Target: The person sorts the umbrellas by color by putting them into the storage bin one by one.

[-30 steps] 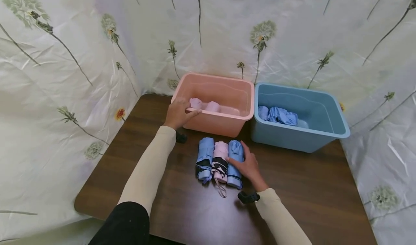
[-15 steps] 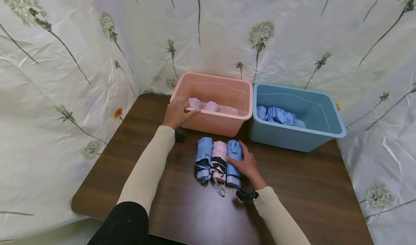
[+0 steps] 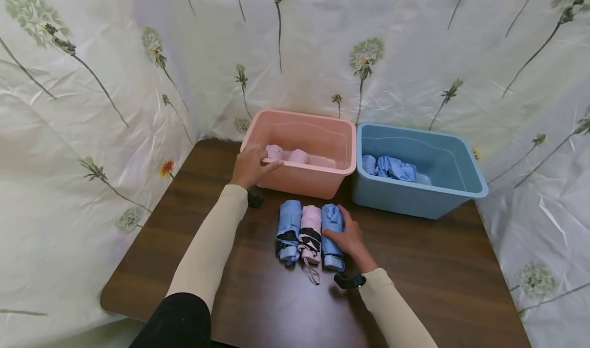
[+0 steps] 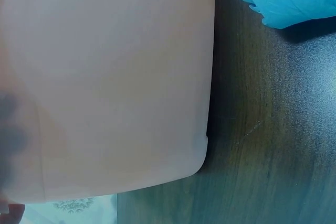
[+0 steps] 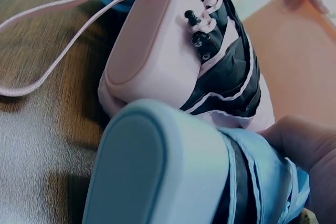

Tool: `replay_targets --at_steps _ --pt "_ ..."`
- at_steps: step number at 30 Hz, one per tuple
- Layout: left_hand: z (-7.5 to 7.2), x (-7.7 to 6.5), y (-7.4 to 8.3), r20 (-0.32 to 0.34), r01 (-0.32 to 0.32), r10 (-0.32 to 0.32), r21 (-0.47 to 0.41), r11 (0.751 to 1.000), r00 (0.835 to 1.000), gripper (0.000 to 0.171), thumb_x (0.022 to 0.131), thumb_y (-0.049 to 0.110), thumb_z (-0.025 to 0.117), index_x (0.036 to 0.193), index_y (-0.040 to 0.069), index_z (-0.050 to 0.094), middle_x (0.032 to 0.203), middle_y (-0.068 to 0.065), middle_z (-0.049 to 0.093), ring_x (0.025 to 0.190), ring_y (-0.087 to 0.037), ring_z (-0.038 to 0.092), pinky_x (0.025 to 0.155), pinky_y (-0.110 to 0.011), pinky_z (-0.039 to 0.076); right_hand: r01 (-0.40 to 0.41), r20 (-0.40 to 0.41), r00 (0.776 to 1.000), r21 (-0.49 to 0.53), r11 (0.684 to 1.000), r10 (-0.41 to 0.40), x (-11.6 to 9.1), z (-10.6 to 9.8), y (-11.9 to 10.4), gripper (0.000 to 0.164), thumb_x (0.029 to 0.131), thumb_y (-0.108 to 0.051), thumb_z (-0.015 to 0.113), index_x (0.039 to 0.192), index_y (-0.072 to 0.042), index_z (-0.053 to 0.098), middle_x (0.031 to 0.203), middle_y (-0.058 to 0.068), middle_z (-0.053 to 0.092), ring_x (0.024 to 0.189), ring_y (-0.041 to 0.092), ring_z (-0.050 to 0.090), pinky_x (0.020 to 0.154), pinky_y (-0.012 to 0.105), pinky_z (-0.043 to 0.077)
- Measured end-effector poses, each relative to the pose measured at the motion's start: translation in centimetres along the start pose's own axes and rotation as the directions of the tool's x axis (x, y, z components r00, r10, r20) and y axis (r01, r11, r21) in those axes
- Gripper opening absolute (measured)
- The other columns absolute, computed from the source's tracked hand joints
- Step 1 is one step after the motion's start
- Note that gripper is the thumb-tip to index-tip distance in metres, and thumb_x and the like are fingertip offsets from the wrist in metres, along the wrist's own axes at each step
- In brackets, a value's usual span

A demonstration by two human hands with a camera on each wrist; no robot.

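Three folded umbrellas lie side by side on the brown table: a blue umbrella (image 3: 289, 217) at left, a pink umbrella (image 3: 311, 217) in the middle and a right-hand blue umbrella (image 3: 331, 217). My right hand (image 3: 351, 239) grips that right-hand one, thumb on its left side and fingers on its right. In the right wrist view its pale blue handle end (image 5: 131, 166) fills the foreground, beside the pink handle (image 5: 142, 40) with its loop strap. My left hand (image 3: 250, 166) holds the near left rim of the pink bin (image 3: 299, 181), fingers over the edge, thumb outside.
Two pink rolled items (image 3: 298, 156) lie inside the pink bin. To its right stands a blue bin (image 3: 415, 199) holding blue folded items (image 3: 395, 168). A floral curtain (image 3: 313, 40) hangs close behind both bins. The table's left edge (image 3: 152, 209) runs beside my left arm.
The head view has shifted slightly. Both hands keep their holds, and the umbrellas and bins stay in place.
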State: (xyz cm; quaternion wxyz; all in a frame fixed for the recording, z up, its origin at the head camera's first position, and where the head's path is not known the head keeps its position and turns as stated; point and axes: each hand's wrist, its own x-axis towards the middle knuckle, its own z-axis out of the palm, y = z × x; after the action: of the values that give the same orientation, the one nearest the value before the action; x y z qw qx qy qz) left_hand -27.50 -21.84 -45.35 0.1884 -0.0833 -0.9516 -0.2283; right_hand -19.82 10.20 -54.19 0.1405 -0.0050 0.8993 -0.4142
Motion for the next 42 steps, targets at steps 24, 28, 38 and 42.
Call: replay_targets --at_steps 24,28,38,42 --pt "0.0 -0.1 0.4 -0.018 -0.004 0.003 -0.008 1.000 1.000 0.055 0.084 0.058 0.064 0.062 0.010 0.050 0.071 -0.004 0.045 0.073 -0.022 0.042 0.065 -0.041 0.035 0.008 -0.024 1.000 -0.032 0.999 -0.009 -0.2 -0.5 0.1 0.086 0.084 -0.029 0.071 0.153 -0.025 0.021 0.138 0.024 0.038 0.114 0.041 0.044 0.091 0.061 0.042" --pt "0.1 -0.3 0.5 -0.023 -0.011 0.011 -0.006 1.000 1.000 0.053 0.084 0.056 0.065 0.061 0.011 0.049 0.069 -0.004 0.045 0.073 -0.022 0.043 0.064 -0.041 0.035 0.021 -0.015 1.000 -0.051 0.998 -0.022 -0.5 -0.5 0.5 0.084 0.084 -0.026 0.071 0.153 -0.024 0.023 0.139 0.023 0.039 0.115 0.039 0.044 0.092 0.059 0.042" --pt "0.2 -0.4 0.4 -0.025 -0.017 0.016 -0.004 1.000 1.000 0.053 0.084 0.056 0.065 0.061 0.011 0.051 0.068 -0.004 0.045 0.072 -0.022 0.043 0.064 -0.041 0.035 0.006 0.003 1.000 -0.033 0.999 -0.006 -1.7 -1.2 0.9 0.082 0.084 -0.023 0.070 0.152 -0.026 0.025 0.147 0.021 0.035 0.122 0.041 0.041 0.095 0.062 0.039" --pt "0.1 -0.5 0.6 -0.028 -0.022 0.022 -0.005 1.000 0.999 0.052 0.085 0.055 0.065 0.062 0.010 0.051 0.070 -0.005 0.046 0.073 -0.023 0.043 0.065 -0.042 0.036 -0.016 0.019 1.000 0.050 0.999 0.016 -2.2 -1.8 1.4 0.083 0.085 -0.023 0.069 0.153 -0.028 0.022 0.153 0.018 0.029 0.129 0.041 0.036 0.098 0.064 0.035"
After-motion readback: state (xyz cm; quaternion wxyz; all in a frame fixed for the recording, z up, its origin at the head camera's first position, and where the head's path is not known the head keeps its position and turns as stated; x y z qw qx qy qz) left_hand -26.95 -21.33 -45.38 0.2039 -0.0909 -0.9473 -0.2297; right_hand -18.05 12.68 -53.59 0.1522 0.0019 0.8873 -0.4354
